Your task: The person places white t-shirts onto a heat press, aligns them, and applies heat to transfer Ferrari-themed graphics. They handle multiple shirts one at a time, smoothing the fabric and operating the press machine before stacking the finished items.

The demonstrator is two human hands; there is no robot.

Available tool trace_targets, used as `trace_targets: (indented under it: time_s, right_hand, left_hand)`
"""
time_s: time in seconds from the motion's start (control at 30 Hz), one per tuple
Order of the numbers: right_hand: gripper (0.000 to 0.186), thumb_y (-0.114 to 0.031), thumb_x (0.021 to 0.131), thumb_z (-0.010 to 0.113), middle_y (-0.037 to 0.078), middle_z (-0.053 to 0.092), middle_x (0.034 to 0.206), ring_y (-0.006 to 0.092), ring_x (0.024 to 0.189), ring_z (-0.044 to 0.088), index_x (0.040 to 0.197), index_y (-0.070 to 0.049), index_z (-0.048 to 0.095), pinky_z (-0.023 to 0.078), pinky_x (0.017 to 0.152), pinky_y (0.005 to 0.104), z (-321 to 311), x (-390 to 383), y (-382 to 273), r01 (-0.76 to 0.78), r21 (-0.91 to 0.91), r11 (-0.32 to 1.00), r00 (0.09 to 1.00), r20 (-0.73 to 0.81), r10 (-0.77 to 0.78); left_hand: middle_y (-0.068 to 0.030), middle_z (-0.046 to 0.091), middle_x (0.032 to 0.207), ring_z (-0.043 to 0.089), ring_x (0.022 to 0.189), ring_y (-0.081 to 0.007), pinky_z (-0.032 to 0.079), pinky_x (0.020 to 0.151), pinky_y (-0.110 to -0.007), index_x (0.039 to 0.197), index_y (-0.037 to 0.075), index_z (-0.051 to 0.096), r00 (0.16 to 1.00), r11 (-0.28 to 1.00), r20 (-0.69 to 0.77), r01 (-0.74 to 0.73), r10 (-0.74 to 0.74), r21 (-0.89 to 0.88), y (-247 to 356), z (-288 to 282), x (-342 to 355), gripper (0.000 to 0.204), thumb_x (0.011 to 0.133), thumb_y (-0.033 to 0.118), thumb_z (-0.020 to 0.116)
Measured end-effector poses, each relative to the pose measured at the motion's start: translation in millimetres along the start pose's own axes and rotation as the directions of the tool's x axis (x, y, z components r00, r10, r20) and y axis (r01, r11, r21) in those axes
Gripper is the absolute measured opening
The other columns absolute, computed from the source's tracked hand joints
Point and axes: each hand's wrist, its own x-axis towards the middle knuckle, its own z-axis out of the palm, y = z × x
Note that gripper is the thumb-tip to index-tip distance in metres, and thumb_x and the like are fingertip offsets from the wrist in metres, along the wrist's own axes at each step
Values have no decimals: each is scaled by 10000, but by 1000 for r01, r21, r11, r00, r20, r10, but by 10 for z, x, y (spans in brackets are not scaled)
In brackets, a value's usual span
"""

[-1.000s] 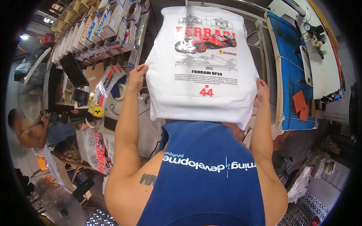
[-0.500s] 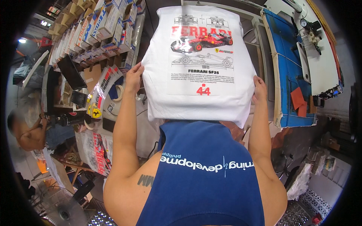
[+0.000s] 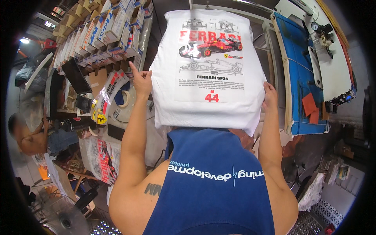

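Observation:
A white shirt (image 3: 207, 111) lies spread face up over a flat bed in front of me, printed with a red race car, line drawings and red and black lettering. My left hand (image 3: 141, 80) is at the shirt's left edge, index finger stretched out and the lower fingers curled against the fabric. My right hand (image 3: 270, 94) pinches the right edge of the shirt. Part of the metal frame (image 3: 266, 39) shows behind the shirt; what supports the fabric is mostly hidden.
Stacked boxes (image 3: 100, 29) fill the upper left, above stickers (image 3: 107, 98) and dark devices (image 3: 74, 76). At right stands a press with a blue padded board (image 3: 297, 78) and a gauge (image 3: 314, 26). Another person (image 3: 29, 139) sits at far left, near a fan (image 3: 62, 215).
My left index finger has straightened away from the shirt's edge. The shirt shifted a little up and left, then slightly back down. My right hand still grips its edge.

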Motion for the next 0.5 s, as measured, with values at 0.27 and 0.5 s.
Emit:
trace_targets:
  time_s: [0.27, 0.5]
  right_hand:
    - [303, -245, 1019, 715, 79, 717, 1038, 163, 918, 654, 1161, 20, 672, 545, 827, 310, 24, -43, -19, 25, 28, 999, 1000, -1, -25]
    - [286, -231, 1020, 712, 76, 717, 1034, 161, 913, 650, 1133, 31, 685, 539, 824, 308, 48, -36, -24, 38, -29, 999, 998, -42, -39]
  left_hand:
    - [-75, 724, 867, 643, 746, -147, 524, 765, -289, 1654, 20, 143, 1000, 999, -2, 7, -7, -40, -76, 23, 33, 944, 923, 80, 737]
    - [-53, 705, 881, 630, 785, -125, 515, 777, -279, 1570, -12, 399, 999, 996, 30, 28, -26, -89, -132, 26, 49, 709, 944, 76, 720]
